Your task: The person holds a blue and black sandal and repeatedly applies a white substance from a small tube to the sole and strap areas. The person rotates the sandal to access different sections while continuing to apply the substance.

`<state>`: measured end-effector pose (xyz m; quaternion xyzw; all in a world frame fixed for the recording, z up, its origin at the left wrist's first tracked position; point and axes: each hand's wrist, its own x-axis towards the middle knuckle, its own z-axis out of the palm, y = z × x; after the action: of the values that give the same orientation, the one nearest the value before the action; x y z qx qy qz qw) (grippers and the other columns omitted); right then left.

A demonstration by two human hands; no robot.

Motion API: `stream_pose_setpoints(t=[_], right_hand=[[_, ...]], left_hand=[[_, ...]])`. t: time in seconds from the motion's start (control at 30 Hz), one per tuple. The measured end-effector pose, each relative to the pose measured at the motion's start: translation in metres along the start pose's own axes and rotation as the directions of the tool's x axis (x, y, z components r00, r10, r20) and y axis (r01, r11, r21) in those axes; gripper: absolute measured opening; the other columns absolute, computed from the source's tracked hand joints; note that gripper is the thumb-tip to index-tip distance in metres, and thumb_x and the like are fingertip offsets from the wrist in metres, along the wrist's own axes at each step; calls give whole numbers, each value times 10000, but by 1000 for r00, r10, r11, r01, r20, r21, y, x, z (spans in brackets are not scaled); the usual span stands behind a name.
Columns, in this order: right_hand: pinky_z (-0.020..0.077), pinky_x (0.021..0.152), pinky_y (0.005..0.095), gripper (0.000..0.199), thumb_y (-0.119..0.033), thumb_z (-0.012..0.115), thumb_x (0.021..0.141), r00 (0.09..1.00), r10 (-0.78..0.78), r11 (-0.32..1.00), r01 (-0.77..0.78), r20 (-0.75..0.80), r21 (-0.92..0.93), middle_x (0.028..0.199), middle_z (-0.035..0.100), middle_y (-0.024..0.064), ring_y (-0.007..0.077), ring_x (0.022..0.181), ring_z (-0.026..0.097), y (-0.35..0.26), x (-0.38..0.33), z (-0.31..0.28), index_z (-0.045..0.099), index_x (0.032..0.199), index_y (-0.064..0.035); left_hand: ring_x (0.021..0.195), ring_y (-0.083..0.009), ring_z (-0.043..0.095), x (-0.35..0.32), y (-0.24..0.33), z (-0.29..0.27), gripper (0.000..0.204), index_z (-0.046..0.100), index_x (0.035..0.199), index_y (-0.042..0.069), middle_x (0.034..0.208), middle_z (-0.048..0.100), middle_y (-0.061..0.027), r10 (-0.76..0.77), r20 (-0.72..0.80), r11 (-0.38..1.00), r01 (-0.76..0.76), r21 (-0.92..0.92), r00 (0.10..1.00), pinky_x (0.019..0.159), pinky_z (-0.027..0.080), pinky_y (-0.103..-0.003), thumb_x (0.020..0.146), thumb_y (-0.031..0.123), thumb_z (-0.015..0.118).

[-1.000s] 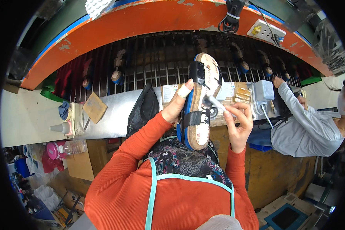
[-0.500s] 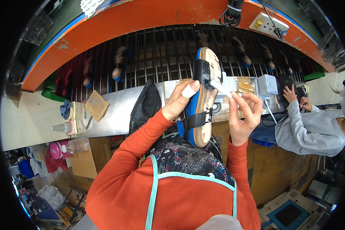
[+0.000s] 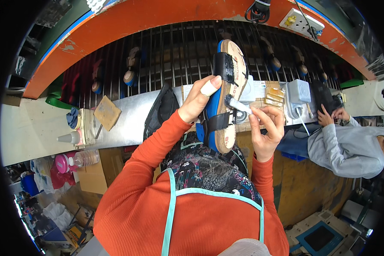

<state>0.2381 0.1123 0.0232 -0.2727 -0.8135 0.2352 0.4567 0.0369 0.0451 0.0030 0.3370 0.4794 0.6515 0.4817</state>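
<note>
Above the steel worktop [image 3: 128,123], at twelve o'clock, the left hand [image 3: 196,102] clasps a sandal [image 3: 224,98] by its blue sole edge. It looks light and stiff-soled. Its long axis runs twelve to six, footbed facing three o'clock. The right hand [image 3: 266,128] pinches a small brush [image 3: 239,104] against its strap.

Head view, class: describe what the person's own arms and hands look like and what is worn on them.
Both arms wear long, ribbed orange sleeves to the wrist. The left hand is bare apart from a pale wrap on one fingertip. The right hand is bare, no glove.
</note>
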Motion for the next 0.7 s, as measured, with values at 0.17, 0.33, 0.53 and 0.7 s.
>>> stream_pose_setpoints(t=[0.17,0.33,0.53,0.7], right_hand=[[344,727,290,226,-94,772,738,999,-9,1000,10,53,-15,892,610,19,136,704,509,0,-1,-8,754,961,-128],[337,715,291,213,-103,772,737,993,-15,1000,14,117,9,891,614,11,134,678,479,3,-1,-15,754,948,-128],[329,728,290,216,-103,776,729,990,16,998,-24,139,59,888,617,13,129,656,480,3,-7,-14,755,942,-127],[330,737,291,214,-104,777,727,988,43,996,-55,147,73,888,618,16,126,670,504,1,-14,-13,756,939,-128]], left_hand=[[854,-147,649,5,3,-2,686,585,1165,-32,1000,664,-107,18,11,1000,-19,20,1000,776,527,-274,893,594,517],[843,-140,645,11,5,-6,684,587,1163,-30,999,665,-108,48,25,996,-49,72,999,762,525,-270,888,593,527],[834,-137,648,14,5,-9,650,587,1176,-21,1005,669,-108,46,2,998,-46,42,999,746,529,-269,905,565,519],[831,-127,612,13,9,-6,598,612,1116,-12,973,648,-84,15,-34,999,-16,-52,999,758,490,-256,907,542,530]])
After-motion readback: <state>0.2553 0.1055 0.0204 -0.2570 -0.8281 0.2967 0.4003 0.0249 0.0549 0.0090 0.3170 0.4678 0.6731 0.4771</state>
